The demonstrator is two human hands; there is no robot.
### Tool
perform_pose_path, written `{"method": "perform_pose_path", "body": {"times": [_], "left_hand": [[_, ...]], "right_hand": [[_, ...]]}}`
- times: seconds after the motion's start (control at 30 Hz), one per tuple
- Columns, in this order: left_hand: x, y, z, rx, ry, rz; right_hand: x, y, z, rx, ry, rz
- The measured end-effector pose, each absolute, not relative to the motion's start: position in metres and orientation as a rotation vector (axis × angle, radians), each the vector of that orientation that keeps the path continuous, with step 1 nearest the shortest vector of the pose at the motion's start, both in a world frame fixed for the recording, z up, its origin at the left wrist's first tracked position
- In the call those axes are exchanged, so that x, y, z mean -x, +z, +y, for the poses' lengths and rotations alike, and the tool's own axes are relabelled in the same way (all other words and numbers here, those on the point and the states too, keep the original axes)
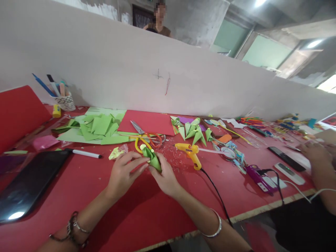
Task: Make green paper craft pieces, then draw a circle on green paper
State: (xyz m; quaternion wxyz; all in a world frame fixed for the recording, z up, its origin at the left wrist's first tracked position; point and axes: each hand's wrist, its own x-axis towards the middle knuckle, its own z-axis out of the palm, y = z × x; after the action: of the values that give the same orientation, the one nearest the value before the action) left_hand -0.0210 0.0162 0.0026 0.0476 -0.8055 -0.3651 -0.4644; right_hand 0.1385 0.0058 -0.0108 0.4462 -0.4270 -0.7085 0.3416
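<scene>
Between my two hands is a small folded green paper piece [152, 159] with pale yellow-green bits at its top. My left hand [125, 172] pinches it from the left, fingertips at its upper side. From the right, my right hand [166, 175] grips its lower part. Just behind them lie yellow-handled scissors [139, 144] and red-handled scissors [138, 127], partly overlapping. A crumpled pale yellow piece [115, 153] rests left of the folded paper. To the right lies a yellow glue gun [189, 152] with a clear glue stick in its back.
Green paper squares [101, 125] and red paper [148, 120] lie at the back, beside several folded green pieces [193, 129]. A black tablet-like slab [34, 178], a marker [86, 153] and a pen cup [65, 102] are left. A purple power strip [262, 179] and another person's hand [316, 152] are right.
</scene>
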Motion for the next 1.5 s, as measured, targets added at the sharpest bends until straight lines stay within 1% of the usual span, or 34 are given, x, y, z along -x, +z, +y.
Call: {"method": "perform_pose_path", "body": {"times": [0.33,0.57,0.83,1.27,1.5], "left_hand": [[0.022,0.001,0.018,2.618,-1.504,-1.09],[0.021,0.007,0.012,2.64,-1.528,-1.186],[0.021,0.005,0.014,2.581,-1.535,-1.129],[0.021,0.004,0.012,2.622,-1.509,-0.997],[0.021,0.012,0.013,2.831,-1.52,-1.165]], "right_hand": [[-0.141,-0.011,0.006,1.063,0.796,-1.788],[-0.145,-0.01,0.007,1.043,0.743,-1.793],[-0.147,-0.004,0.005,1.038,0.696,-1.844],[-0.147,-0.009,0.006,1.077,0.696,-1.898],[-0.149,-0.01,0.008,1.044,0.699,-1.926]]}}
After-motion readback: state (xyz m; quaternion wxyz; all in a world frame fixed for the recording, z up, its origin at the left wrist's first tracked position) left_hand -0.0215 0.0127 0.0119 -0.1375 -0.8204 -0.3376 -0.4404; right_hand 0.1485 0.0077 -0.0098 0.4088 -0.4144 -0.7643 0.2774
